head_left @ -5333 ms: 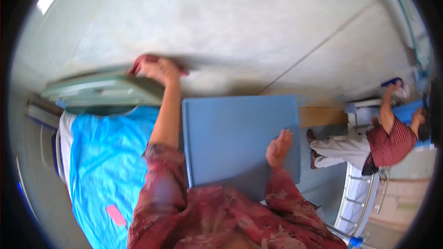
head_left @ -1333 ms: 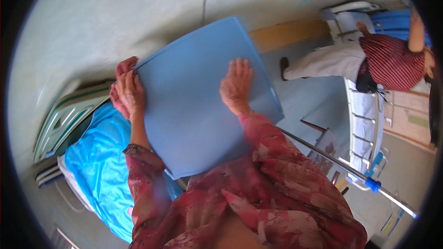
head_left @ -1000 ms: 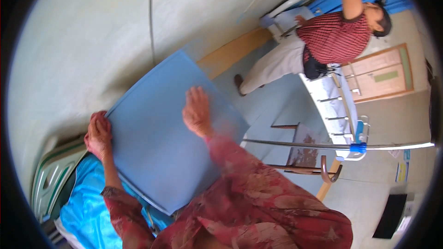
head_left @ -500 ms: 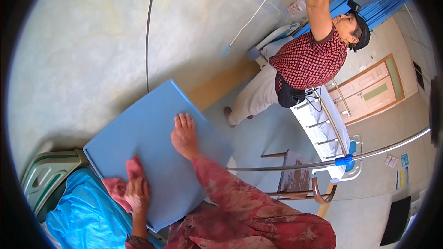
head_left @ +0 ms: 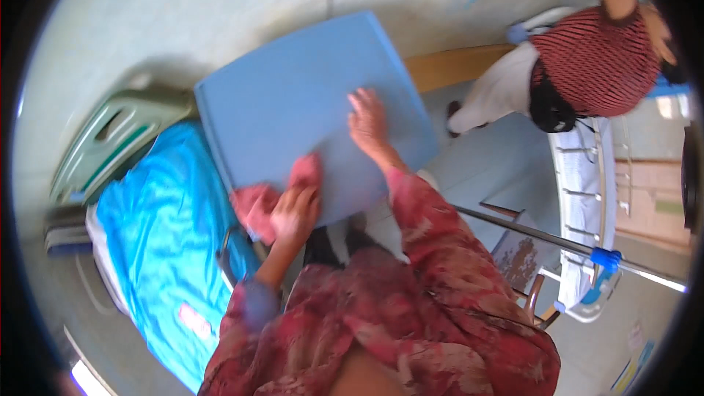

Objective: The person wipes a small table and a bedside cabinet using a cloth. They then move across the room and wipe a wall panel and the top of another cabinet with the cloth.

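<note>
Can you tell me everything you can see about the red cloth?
The red cloth is a pinkish red and looks like soft, thin fabric. It's crumpled, not spread out: one bunched bit pokes up past the fingers, and a wider, wrinkly bit lies to their left. It rests on the blue tabletop, near the corner at the person's left and closest to their body. The left hand holds it there, covering part of it. I can't tell whether it's wet.

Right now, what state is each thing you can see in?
Blue tabletop: flat, partly covered
Red cloth: bunched, at the tabletop's near-left corner
Left hand: closed on the cloth
Right hand: open, resting on the tabletop
Blue bed cover: wrinkled, spread out
Chair seat: patchy
Co-worker: standing, one arm raised
</note>
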Motion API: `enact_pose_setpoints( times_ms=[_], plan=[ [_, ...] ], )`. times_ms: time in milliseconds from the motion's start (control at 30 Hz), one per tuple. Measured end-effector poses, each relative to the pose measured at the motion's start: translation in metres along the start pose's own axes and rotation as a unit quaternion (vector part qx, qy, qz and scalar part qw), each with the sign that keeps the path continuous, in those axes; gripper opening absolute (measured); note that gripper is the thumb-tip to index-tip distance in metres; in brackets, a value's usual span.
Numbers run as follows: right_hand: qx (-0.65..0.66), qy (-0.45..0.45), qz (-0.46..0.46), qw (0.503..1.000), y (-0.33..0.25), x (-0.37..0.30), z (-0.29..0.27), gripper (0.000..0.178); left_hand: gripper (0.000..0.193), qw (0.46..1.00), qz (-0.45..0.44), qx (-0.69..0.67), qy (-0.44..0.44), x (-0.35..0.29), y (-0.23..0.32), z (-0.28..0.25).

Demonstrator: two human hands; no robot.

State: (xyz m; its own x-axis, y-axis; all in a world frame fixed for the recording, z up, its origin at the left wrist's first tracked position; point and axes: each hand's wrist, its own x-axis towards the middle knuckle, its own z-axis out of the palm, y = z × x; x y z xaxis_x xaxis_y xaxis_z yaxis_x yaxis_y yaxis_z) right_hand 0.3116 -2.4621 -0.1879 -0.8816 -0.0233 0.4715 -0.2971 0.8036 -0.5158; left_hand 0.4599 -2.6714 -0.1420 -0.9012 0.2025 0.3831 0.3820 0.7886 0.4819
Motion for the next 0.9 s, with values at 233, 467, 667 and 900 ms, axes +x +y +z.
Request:
enact_pose_setpoints(
  times_ms=[233,467,667,900],
  plan=[
    [0.231,-0.110,0.111,0.960,-0.077,-0.125,-0.066,0.046,0.051,0.991,-0.107,-0.074,-0.015,0.031,0.035,0.070],
    [0.149,0.034,0.074,0.985,-0.052,-0.126,-0.093,0.052,0.057,0.747,-0.290,-0.574,-0.168,0.065,0.089,0.082],
    [0.000,0.008,0.017,1.000,-0.026,-0.126,-0.099,0.041,0.054,0.825,-0.096,-0.520,-0.201,0.041,0.051,0.091],
    [-0.067,0.011,0.032,0.997,0.018,-0.103,-0.102,0.039,0.047,0.991,-0.072,0.028,-0.106,0.056,0.027,0.071]
  ],
)
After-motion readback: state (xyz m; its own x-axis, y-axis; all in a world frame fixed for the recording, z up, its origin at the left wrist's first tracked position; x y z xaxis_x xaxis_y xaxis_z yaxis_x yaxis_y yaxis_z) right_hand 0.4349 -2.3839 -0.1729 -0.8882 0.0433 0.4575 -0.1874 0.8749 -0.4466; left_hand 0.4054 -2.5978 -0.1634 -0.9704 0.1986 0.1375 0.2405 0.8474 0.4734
